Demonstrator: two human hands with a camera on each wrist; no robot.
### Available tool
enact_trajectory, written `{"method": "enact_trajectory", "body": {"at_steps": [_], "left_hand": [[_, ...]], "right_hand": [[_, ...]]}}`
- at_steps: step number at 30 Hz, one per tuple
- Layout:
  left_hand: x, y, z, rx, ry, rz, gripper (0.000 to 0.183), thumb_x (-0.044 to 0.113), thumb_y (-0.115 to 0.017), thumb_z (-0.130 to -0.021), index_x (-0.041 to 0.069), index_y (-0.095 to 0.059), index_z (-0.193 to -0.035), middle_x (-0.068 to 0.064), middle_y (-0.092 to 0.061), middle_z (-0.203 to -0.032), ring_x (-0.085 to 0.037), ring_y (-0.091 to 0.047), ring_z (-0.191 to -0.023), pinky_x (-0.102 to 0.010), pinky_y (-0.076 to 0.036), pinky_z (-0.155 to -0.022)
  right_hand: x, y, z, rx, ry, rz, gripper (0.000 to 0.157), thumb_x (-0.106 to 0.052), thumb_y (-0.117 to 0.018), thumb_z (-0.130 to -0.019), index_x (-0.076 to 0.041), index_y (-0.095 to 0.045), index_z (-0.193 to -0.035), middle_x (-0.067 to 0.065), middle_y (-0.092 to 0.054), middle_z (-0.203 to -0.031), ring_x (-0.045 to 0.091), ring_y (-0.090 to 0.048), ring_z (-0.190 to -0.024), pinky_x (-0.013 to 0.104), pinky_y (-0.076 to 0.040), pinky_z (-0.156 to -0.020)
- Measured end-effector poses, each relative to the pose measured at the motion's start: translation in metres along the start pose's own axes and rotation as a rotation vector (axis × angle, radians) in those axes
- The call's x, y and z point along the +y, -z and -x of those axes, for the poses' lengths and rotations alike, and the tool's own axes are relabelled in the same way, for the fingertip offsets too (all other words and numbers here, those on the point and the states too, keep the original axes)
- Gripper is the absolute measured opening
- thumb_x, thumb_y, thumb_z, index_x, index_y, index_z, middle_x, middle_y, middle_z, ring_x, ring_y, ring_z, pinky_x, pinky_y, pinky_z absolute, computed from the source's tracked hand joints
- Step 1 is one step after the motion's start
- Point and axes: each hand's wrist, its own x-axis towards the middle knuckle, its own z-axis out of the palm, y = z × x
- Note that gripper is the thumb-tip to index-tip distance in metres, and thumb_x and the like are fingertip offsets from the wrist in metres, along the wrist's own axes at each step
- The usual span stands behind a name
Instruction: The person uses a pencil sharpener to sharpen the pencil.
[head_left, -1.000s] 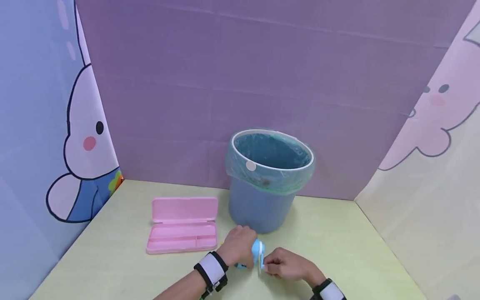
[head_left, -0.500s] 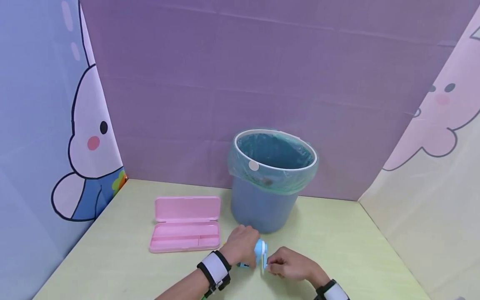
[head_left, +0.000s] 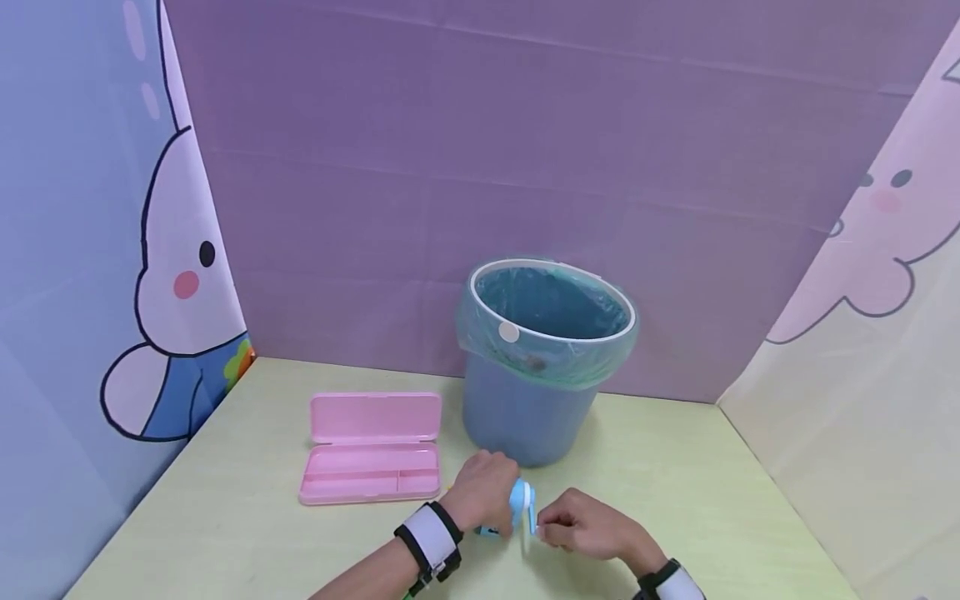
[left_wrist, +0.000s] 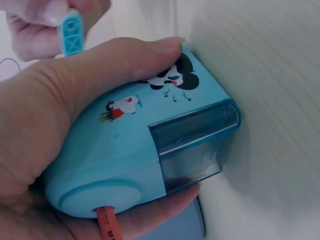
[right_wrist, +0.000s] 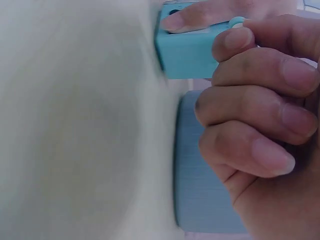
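Note:
A light-blue crank pencil sharpener point(left_wrist: 125, 135) with cartoon prints and a clear shavings drawer point(left_wrist: 195, 145) stands on the table. My left hand point(head_left: 482, 493) grips its body, thumb across one side and fingers around the other. An orange-red pencil point(left_wrist: 108, 224) sticks out of the round front opening; its far end is cut off in the left wrist view. With thumb and forefinger, my right hand point(head_left: 588, 527) pinches the end of the blue crank handle point(head_left: 532, 510) on the sharpener's right side. The other right fingers are curled in, as the right wrist view point(right_wrist: 250, 110) shows.
Behind the hands stands a blue waste bin point(head_left: 525, 412) with a green liner over its rim. To the left lies an opened pink pencil case point(head_left: 360, 485) with compartments. A purple backdrop point(head_left: 420, 183) closes off the table's far edge.
The right hand, still pinching the crank handle, has shifted slightly right and the crank's angle differs a little. The left hand keeps its grip on the sharpener; the head view has shifted slightly.

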Motion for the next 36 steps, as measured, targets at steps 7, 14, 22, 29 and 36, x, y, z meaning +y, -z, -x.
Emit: {"method": "enact_trajectory", "body": {"at_steps": [7, 14, 22, 29, 36], "left_hand": [[-0.001, 0.0, 0.002, 0.007, -0.005, 0.001, 0.042, 0.033, -0.092, -0.051, 0.019, -0.058, -0.071, 0.009, -0.049, -0.067, -0.012, -0.045, -0.067, -0.027, -0.038, -0.067], [0.0, -0.001, 0.002, 0.005, -0.005, -0.006, 0.042, 0.033, -0.093, -0.05, 0.019, -0.058, -0.07, 0.009, -0.048, -0.065, -0.012, -0.045, -0.065, -0.027, -0.038, -0.066], [-0.001, 0.001, 0.001, -0.005, 0.006, 0.007, 0.043, 0.032, -0.093, -0.051, 0.02, -0.058, -0.072, 0.008, -0.049, -0.066, -0.012, -0.045, -0.065, -0.027, -0.038, -0.064], [0.0, -0.001, 0.001, 0.0, 0.0, 0.012, 0.041, 0.03, -0.092, -0.05, 0.019, -0.057, -0.07, 0.008, -0.049, -0.065, -0.012, -0.045, -0.063, -0.027, -0.038, -0.062], [0.0, -0.002, -0.002, 0.003, -0.005, 0.015, 0.042, 0.03, -0.093, -0.051, 0.019, -0.058, -0.072, 0.009, -0.05, -0.065, -0.011, -0.045, -0.063, -0.027, -0.038, -0.062]], "right_hand": [[-0.007, 0.005, 0.001, 0.021, 0.011, 0.023, 0.035, -0.016, -0.053, -0.098, -0.013, -0.047, -0.064, -0.013, -0.033, -0.056, -0.003, -0.03, -0.046, 0.016, -0.028, -0.047], [-0.01, 0.01, 0.001, 0.025, 0.025, 0.024, 0.034, -0.016, -0.053, -0.099, -0.013, -0.047, -0.065, -0.011, -0.031, -0.056, -0.001, -0.027, -0.045, 0.017, -0.026, -0.047], [-0.013, 0.015, -0.001, 0.029, 0.013, 0.039, 0.033, -0.016, -0.053, -0.099, -0.012, -0.05, -0.066, -0.011, -0.032, -0.057, 0.0, -0.028, -0.047, 0.017, -0.028, -0.049], [-0.012, 0.018, -0.001, 0.044, 0.0, 0.032, 0.033, -0.017, -0.053, -0.099, -0.006, -0.053, -0.068, -0.011, -0.034, -0.057, 0.0, -0.03, -0.046, 0.018, -0.028, -0.048], [-0.014, 0.025, -0.002, 0.072, -0.003, 0.034, 0.031, -0.018, -0.054, -0.099, -0.005, -0.057, -0.071, -0.012, -0.037, -0.057, 0.0, -0.031, -0.047, 0.018, -0.028, -0.048]]}}
